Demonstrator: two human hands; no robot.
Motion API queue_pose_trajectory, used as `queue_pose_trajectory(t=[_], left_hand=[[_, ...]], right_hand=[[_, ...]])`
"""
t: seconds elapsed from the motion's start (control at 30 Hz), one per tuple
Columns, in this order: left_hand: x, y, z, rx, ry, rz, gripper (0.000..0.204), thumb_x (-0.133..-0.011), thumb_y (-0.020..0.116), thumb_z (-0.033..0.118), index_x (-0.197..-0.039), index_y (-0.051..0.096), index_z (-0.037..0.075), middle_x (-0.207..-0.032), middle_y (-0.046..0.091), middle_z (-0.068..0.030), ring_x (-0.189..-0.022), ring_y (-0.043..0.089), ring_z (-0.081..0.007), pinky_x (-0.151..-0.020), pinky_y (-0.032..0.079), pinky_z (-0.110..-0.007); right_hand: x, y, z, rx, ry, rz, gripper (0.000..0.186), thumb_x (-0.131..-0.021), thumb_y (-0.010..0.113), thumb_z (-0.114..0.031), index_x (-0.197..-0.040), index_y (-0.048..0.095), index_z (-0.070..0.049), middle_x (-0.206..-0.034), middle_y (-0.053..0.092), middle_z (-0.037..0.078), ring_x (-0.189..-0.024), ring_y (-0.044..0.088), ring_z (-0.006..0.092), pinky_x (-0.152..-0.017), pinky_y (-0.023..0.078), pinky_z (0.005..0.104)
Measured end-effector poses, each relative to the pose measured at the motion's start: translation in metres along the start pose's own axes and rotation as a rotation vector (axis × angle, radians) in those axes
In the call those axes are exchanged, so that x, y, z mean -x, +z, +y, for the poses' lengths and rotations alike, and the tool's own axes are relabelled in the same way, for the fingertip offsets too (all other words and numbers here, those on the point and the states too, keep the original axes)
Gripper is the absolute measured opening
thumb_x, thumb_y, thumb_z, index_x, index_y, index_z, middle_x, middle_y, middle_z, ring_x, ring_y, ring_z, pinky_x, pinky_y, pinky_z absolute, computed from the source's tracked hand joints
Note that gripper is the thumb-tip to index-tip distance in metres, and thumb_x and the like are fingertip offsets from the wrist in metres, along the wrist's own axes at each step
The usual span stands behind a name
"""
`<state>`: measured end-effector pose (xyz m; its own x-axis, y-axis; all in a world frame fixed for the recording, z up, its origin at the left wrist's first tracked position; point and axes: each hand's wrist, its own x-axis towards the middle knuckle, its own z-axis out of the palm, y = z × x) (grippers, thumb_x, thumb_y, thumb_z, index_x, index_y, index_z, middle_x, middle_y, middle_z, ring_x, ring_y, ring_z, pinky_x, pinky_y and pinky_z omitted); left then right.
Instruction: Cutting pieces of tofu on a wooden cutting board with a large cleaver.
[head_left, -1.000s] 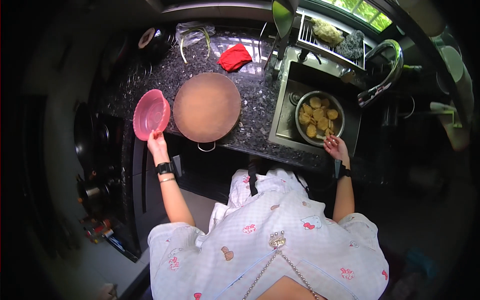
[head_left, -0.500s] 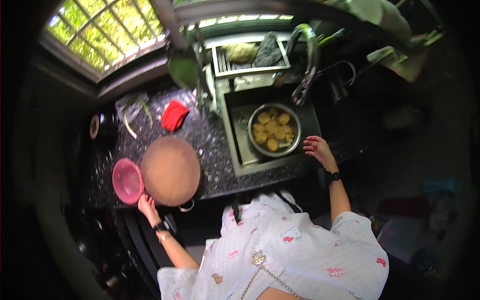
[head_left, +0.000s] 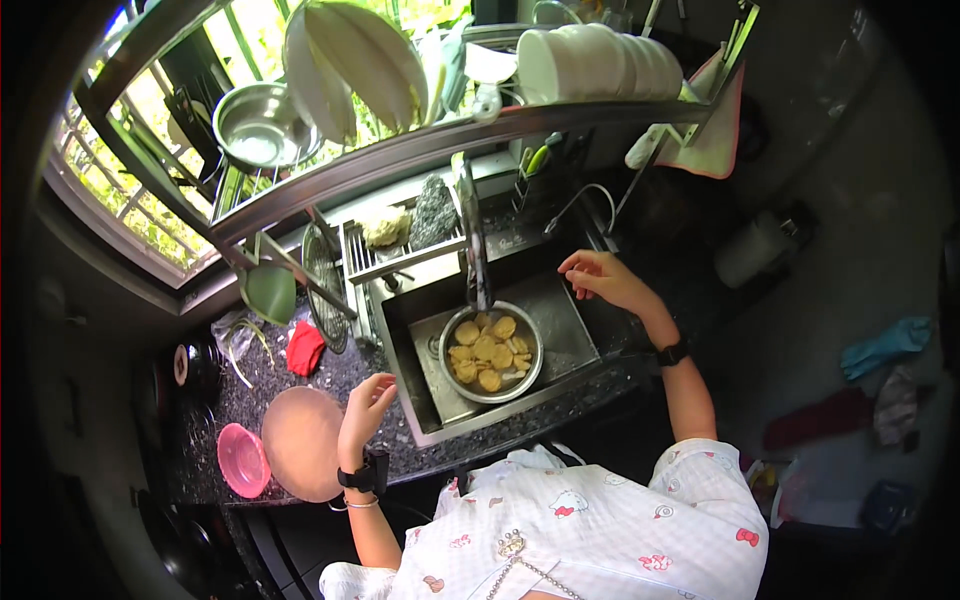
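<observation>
A round metal bowl (head_left: 538,372) stands in the sink (head_left: 432,428). In it lie several yellowish round slices (head_left: 486,348), apparently in water. The faucet (head_left: 474,240) comes down over the bowl's far rim. My left hand (head_left: 364,415) is above the counter between the round wooden chopping board (head_left: 302,445) and the sink's left edge, fingers loosely extended, holding nothing I can see. Over the right part of the sink my right hand (head_left: 603,280) hangs with its fingers slightly bent and apart, empty and clear of the bowl.
Left of the chopping board sits a pink plastic basin (head_left: 243,460). A red cloth (head_left: 305,348) lies behind the board. Above the sink runs a dish rack (head_left: 400,150) with white bowls (head_left: 600,65) and a metal pot (head_left: 262,128). Scrubbers (head_left: 432,212) rest on a small rack.
My left hand has left the pink basin and moved right toward the sink. My right hand has risen to the sink's far right part. The view has shifted, showing more of the dish rack.
</observation>
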<state>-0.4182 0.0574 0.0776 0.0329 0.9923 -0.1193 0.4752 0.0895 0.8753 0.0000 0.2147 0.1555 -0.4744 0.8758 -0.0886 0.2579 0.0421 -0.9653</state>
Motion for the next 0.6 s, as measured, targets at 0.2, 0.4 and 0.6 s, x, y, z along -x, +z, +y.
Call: queue_pose_trajectory(t=[0.2, 0.4, 0.6], left_hand=[[-0.018, 0.025, 0.060, 0.000, 0.046, -0.005, 0.025, -0.088, 0.060, 0.015, -0.105, 0.059, -0.002, -0.082, 0.065, -0.0082, -0.073, 0.059, -0.0123, -0.065, 0.047, -0.026], [-0.003, 0.042, 0.055, -0.038, 0.033, 0.020, 0.022, -0.087, 0.061, 0.015, -0.101, 0.060, -0.003, -0.080, 0.064, -0.0110, -0.070, 0.060, -0.0152, -0.065, 0.048, -0.028], [0.042, 0.036, 0.026, -0.087, -0.127, 0.134, 0.024, -0.087, 0.060, 0.016, -0.103, 0.060, -0.002, -0.082, 0.066, -0.0114, -0.072, 0.061, -0.0148, -0.066, 0.048, -0.028]], right_hand=[[0.011, -0.056, -0.155, 0.128, -0.343, -0.067, 0.020, -0.091, 0.057, -0.017, -0.103, 0.058, -0.002, -0.078, 0.056, -0.001, -0.072, 0.054, 0.0052, -0.064, 0.045, 0.0200], [-0.026, -0.050, -0.231, 0.422, -0.555, -0.153, 0.019, -0.091, 0.058, -0.018, -0.100, 0.058, -0.002, -0.084, 0.058, 0.000, -0.076, 0.052, 0.0045, -0.066, 0.043, 0.0199], [-0.027, -0.002, -0.151, 0.328, -0.366, -0.710, 0.024, -0.087, 0.064, -0.027, -0.083, 0.060, -0.004, -0.072, 0.060, -0.001, -0.065, 0.053, 0.0060, -0.058, 0.043, 0.0219]])
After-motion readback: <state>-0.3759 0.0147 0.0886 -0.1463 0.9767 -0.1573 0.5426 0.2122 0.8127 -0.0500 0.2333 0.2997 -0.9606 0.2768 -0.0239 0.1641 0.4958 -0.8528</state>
